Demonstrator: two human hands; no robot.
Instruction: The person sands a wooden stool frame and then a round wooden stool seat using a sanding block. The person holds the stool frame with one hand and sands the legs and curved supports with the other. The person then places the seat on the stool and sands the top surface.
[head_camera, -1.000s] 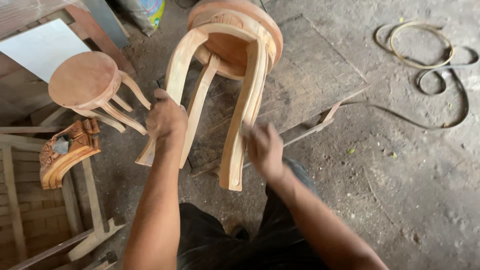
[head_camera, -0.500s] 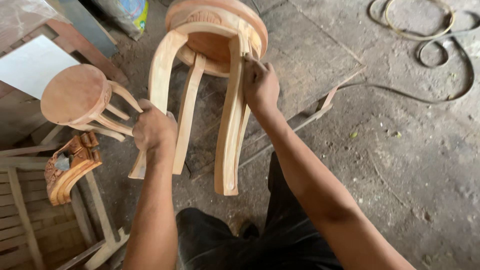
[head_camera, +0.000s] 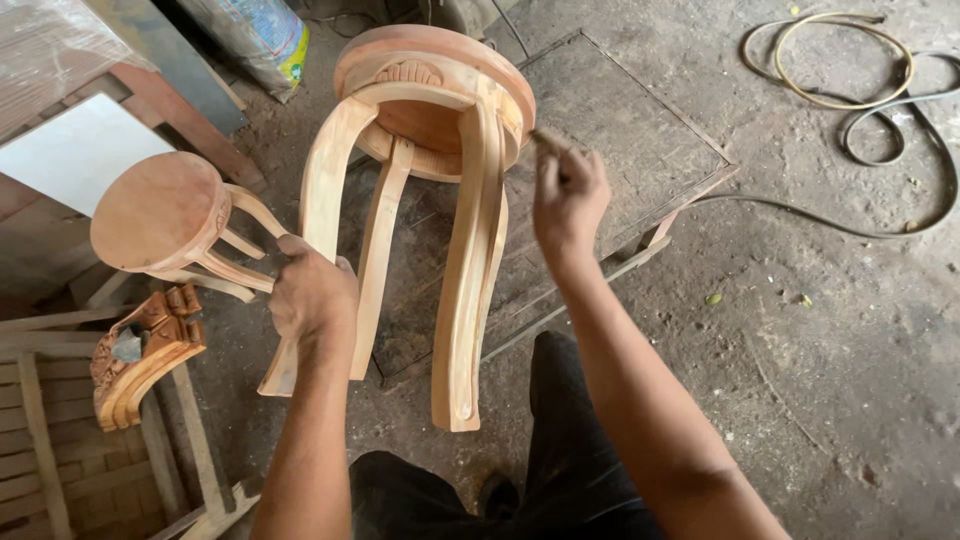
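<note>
A bare wooden stool (head_camera: 440, 120) with curved legs lies tipped toward me, its round seat facing away and its legs pointing at me. My left hand (head_camera: 312, 292) grips the lower part of the left leg. My right hand (head_camera: 568, 192) is raised beside the top of the right leg near the seat rim, fingers closed around something small and thin that I cannot make out.
A second, smaller round stool (head_camera: 165, 215) lies on its side at the left. A carved wooden piece (head_camera: 140, 355) rests on slatted wood below it. A dark flat board (head_camera: 610, 140) lies under the stool. Coiled hoses (head_camera: 860, 75) lie at the upper right.
My right hand has climbed from the lower right leg up to the seat rim. My left hand stays on the left leg.
</note>
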